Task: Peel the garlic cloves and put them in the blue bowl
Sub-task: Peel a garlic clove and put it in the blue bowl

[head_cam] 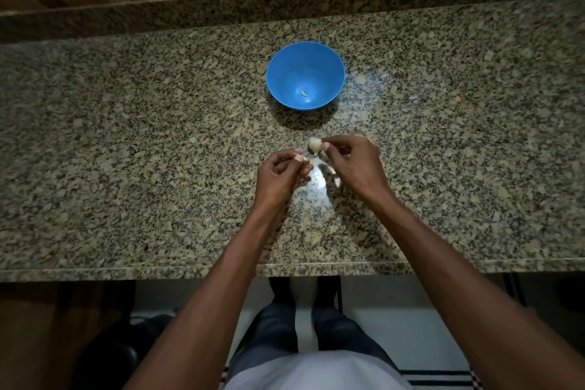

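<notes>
Pinched at the fingertips of the right hand (351, 165) is a pale garlic piece (314, 144), held just above the counter (126, 136). A smaller clove (300, 158) is gripped by the curled fingers of the left hand (280, 172), and only its tip is seen. The two hands are held close together, not touching. Loose bits of skin (330, 172) are seen on the counter between them, blurred. Beyond the hands, well apart, the blue bowl (278, 73) is set upright, and one small peeled clove (304, 93) is seen lying inside it.
</notes>
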Demonstrator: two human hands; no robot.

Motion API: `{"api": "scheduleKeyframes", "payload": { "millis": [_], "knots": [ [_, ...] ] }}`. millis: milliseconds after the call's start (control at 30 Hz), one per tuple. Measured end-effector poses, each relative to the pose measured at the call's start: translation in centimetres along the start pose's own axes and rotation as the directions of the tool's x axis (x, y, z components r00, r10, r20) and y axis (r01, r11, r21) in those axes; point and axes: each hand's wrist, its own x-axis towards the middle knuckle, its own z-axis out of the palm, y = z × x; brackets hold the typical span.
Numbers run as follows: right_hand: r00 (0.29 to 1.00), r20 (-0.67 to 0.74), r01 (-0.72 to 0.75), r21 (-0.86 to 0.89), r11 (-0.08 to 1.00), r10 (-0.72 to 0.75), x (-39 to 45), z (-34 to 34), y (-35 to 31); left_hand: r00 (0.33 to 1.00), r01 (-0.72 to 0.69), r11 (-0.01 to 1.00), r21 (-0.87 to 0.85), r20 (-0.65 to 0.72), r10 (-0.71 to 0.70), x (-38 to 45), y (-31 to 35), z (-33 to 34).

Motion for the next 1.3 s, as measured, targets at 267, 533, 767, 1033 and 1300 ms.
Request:
{"api": "scheduleKeyframes", "payload": {
  "millis": [267,533,767,1033,1300],
  "knots": [
    [0.946,0.178,-0.323,0.607,0.726,0.272,-2.9,0.7,0.7,1.000,0.029,0.990,-0.140,0.007,-0.029,-0.7,-1.6,1.2],
    [0.995,-0.001,-0.091,0.367,0.926,0.099,-1.9,-0.3,0.9,0.990,-0.133,0.947,0.294,-0.013,0.143,-1.8,-2.9,0.4],
    [0.943,0.211,0.329,-0.455,0.828,-0.259,-0.5,-0.5,1.6,0.921,-0.327,0.489,0.809,0.157,0.357,0.0,-3.5,-2.2],
    [0.938,0.259,0.338,-0.521,0.784,-0.233,-0.2,0.6,1.5,0.925,-0.321,0.415,0.851,0.190,0.328,2.0,-2.4,-2.9],
    [0.945,0.149,0.323,-0.561,0.762,-0.291,-2.3,0.6,3.0,0.901,-0.371,0.349,0.861,0.244,0.358,1.7,-2.2,-3.6]
  ]
}}
